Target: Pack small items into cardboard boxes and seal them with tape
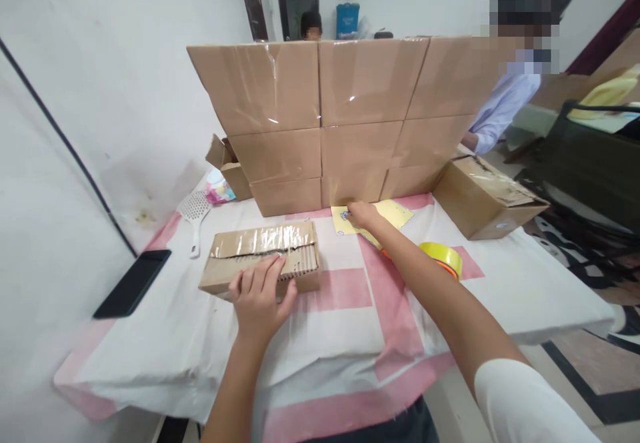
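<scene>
My left hand [260,296] rests on the near top edge of a small taped cardboard box [270,238]. Its fingers lie over the lid and the thumb stands apart at the front. Farther off, my right hand [364,215] reaches down to a yellow sheet [395,214] with small dark-outlined marks. The fingers there are drawn together at the sheet's left part; what they pinch is too small to make out. Beside my right forearm lies a roll of yellow tape [443,256], with something orange beneath it. Behind the sheet stands a large upright cardboard panel [360,96] of joined pieces.
On the left of the cloth-covered table [165,356] lie a black phone [133,284] and a white slotted spoon [195,216]. An open carton [235,169] and another cardboard box [487,196] flank the panel. A person [505,109] stands behind it at right.
</scene>
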`<state>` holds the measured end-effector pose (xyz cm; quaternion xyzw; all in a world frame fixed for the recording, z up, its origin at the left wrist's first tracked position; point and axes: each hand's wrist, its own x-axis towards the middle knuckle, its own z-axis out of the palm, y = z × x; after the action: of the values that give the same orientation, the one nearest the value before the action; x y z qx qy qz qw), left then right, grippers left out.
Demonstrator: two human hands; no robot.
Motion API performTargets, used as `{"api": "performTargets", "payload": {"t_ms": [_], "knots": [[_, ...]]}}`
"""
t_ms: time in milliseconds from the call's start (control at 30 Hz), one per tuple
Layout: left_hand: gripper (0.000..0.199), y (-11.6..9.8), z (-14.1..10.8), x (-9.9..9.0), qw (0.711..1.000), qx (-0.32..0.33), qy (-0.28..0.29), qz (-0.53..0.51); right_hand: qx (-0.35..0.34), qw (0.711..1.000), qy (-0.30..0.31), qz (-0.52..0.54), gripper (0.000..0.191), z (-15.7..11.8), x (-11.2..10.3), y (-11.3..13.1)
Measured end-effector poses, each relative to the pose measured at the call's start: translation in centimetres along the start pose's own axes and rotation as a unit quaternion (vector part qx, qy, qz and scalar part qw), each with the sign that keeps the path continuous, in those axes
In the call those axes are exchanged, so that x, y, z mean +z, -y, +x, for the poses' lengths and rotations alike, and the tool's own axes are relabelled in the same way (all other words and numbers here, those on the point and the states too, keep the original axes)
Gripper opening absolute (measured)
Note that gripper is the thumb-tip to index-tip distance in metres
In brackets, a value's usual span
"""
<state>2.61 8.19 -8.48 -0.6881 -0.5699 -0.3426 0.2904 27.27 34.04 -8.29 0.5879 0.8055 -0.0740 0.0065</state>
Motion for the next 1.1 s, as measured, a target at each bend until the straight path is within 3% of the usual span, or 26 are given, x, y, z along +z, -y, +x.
{"api": "performTargets", "payload": {"t_ms": [133, 467, 633, 800, 933, 1033, 1100], "knots": [[0.047, 0.2, 0.1, 0.7, 1.0, -0.001, -0.017, 0.004, 0.048, 0.999, -0.009, -0.002, 0.024, -0.4, 0.0, 1.2], [0.047, 0.9, 0.1, 1.2, 0.998, 0.037, -0.041, 0.008, 0.142, 0.987, -0.062, 0.039, 0.029, -2.7, -0.4, 1.1], [0.045, 0.6, 0.1, 1.2, 0.999, 0.021, -0.036, 0.01, 0.15, 0.98, -0.099, 0.089, 0.028, -2.7, -0.9, 1.0], [0.046, 0.4, 0.0, 1.3, 0.999, 0.011, -0.035, 0.013, 0.14, 0.979, -0.096, 0.114, 0.021, -2.8, -0.6, 0.1], [0.046, 0.7, -0.2, 1.3, 1.0, -0.008, -0.017, 0.006, 0.131, 0.968, -0.097, 0.189, 0.026, -3.1, -0.1, -0.3], [0.04, 0.0, 0.4, 0.0, 0.999, -0.042, 0.002, -0.03, 0.121, 0.958, -0.076, 0.25, 0.029, -3.2, 0.2, -0.4], [0.031, -1.7, 1.2, -1.6, 0.986, -0.094, -0.022, -0.138, 0.105, 0.955, -0.053, 0.273, 0.03, -3.2, 0.1, -0.2]]}}
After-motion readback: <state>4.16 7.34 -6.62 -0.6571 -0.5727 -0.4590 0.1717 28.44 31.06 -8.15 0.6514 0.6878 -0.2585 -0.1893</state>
